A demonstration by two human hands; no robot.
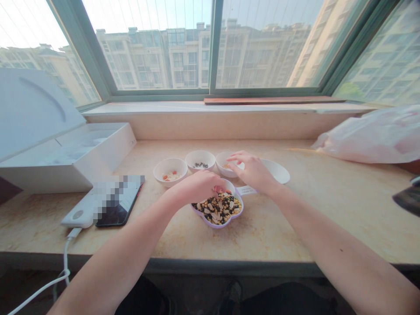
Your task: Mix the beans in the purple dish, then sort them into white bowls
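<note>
A lilac flower-shaped dish [238, 213] full of mixed beans and seeds sits near the front of the stone sill. My left hand [200, 186] hovers over its far rim, fingers curled in a pinch on something I cannot make out. My right hand [251, 169] reaches over a white bowl [223, 157] holding a few yellow pieces, fingertips bunched downward above it. Beside that stand a white bowl with dark seeds [200, 160] and a white bowl with red and pale beans [170, 171]. A further white bowl [278, 171] lies partly behind my right wrist.
An open white box [70, 159] stands at the left. A white power bank [80, 214] with a cable and a phone [120, 208] lie in front of it. A pale plastic bag [374, 135] lies at the right. A dark object [408, 199] pokes in at the right edge.
</note>
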